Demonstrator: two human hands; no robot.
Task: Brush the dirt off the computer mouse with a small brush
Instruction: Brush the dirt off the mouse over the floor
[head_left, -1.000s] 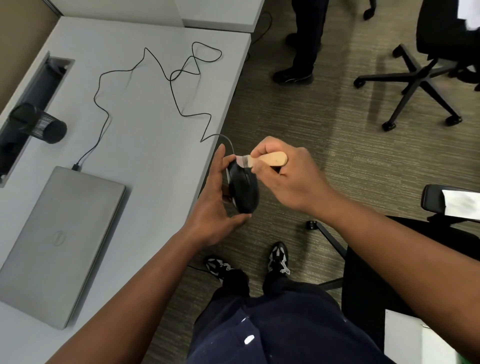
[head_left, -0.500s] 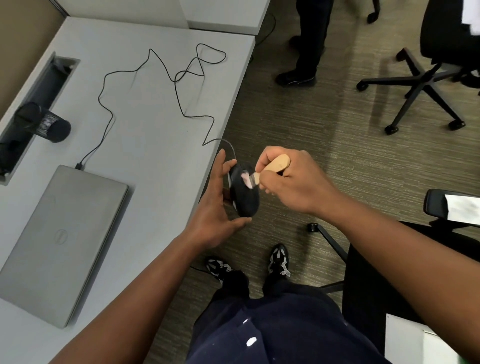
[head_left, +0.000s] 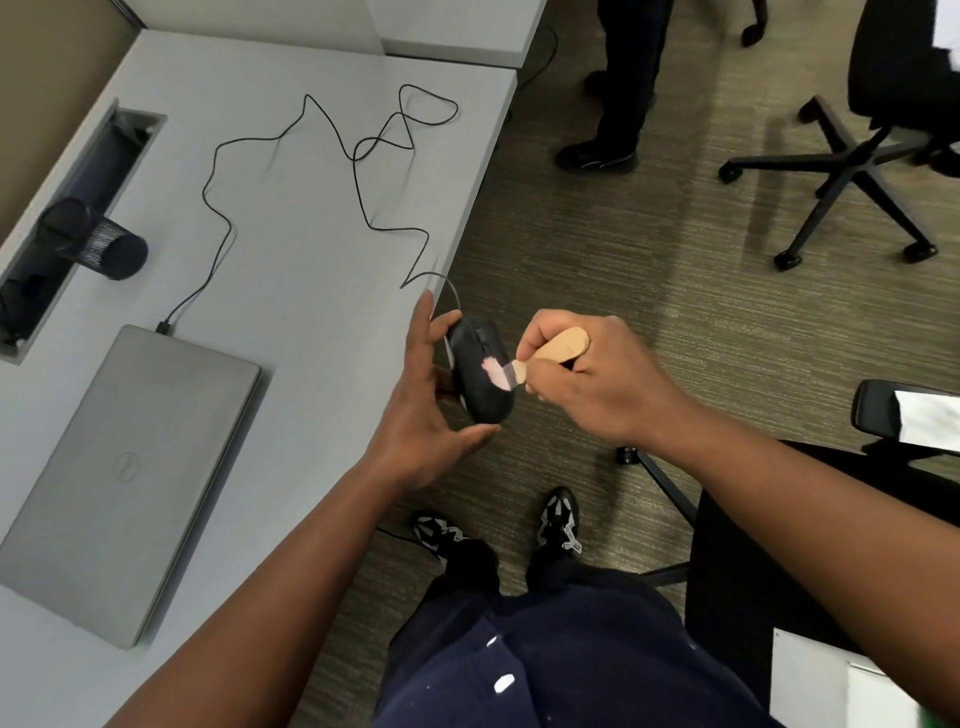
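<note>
Mouse: the black mouse is held in the air just off the desk's near edge, above the carpet, its top turned toward the camera
Left hand: the left hand cups the mouse from the desk side, thumb curled under its near end and fingers wrapped behind its far side, index finger sticking up past the mouse
Right hand: the right hand is closed around the brush handle, on the side of the mouse away from the desk
Brush: the small brush has a pale wooden handle and a metal collar; its light pinkish bristles lie against the top of the mouse near its middle
Cable: a thin black cable runs from the far end of the mouse up onto the desk and loops across it to the laptop's far edge
Desk: the grey desk fills the left part of the view
Laptop: a closed grey laptop lies on the desk, well to the left of the mouse
Cup: a black mesh cup lies on its side on the desk, beyond the laptop, beside a slot in the desk
</note>
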